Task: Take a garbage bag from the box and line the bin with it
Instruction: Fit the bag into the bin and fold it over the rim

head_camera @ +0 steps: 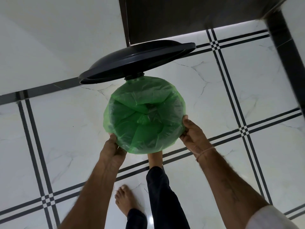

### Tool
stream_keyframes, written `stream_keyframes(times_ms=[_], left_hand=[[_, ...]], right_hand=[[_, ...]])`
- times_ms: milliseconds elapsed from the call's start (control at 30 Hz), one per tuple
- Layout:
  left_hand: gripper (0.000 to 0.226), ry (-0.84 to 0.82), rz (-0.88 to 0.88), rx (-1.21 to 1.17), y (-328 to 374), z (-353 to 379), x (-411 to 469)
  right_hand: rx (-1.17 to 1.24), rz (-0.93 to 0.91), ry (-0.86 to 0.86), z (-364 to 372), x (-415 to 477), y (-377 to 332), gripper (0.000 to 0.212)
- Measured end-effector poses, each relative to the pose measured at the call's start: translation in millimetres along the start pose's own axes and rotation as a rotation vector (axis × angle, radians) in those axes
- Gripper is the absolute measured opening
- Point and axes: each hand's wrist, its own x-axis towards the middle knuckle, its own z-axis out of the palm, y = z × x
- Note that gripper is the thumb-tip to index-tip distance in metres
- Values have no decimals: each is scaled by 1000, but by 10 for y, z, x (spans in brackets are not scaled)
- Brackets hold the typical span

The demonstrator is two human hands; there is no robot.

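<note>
A green garbage bag covers the round mouth of the bin on the floor, its film folded over the rim all round and sagging inside. The bin's black lid stands raised behind it on its hinge. My left hand grips the bag-covered rim at the near left, fingers hidden beneath the film. My right hand grips the rim at the near right, thumb on top. The bin's body is hidden under the bag. No box is in view.
White marble floor tiles with dark stripe borders surround the bin. A dark cabinet or door and a dark post stand behind and to the right. My bare foot and my trousered leg are just before the bin.
</note>
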Motion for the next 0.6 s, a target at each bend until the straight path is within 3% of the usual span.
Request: stream_keyframes(times_ms=[233, 333, 467, 600], left_hand=[[24, -28, 49, 79, 41, -57, -52], [19, -1, 47, 121, 81, -29, -101], [34, 11, 73, 115, 96, -9, -112], [16, 42, 212, 212, -14, -19, -162]], right_hand=[[7, 38, 24, -40, -25, 21, 32], [-52, 43, 69, -7, -72, -5, 23], [-33, 39, 131, 59, -97, -35, 19], [-42, 48, 157, 104, -93, -47, 20]])
